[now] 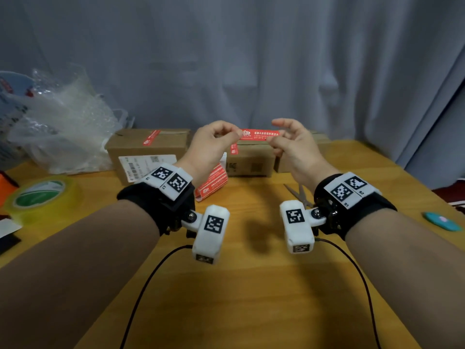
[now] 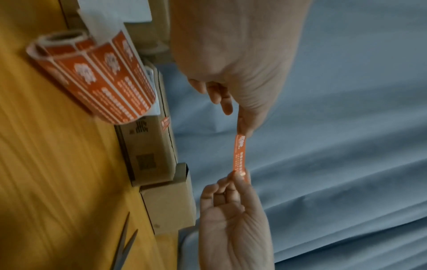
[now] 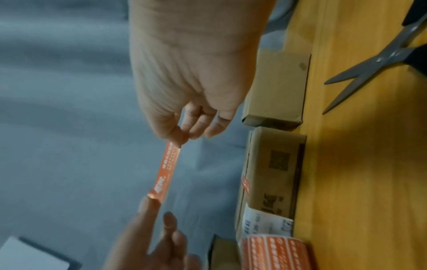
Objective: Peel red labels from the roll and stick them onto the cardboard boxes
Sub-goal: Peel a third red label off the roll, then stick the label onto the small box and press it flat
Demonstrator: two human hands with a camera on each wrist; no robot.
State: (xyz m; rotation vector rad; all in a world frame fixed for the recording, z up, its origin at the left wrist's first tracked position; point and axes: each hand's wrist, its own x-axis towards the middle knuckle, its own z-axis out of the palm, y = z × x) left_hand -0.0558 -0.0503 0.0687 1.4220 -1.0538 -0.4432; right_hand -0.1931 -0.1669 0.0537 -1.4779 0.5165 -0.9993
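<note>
Stretched taut above the cardboard boxes (image 1: 247,157), a thin, limp red label (image 1: 259,134), likely sticky-backed, best pinched by its ends, as left hand (image 1: 210,144) and right hand (image 1: 293,142) do.

Black wristbands (image 1: 161,197), white tagged cameras (image 1: 210,233)

Dim, soft room light; a blurry shadow falls on the table (image 1: 251,285); both wrist views are murky, smeared and edge-warped.
</note>
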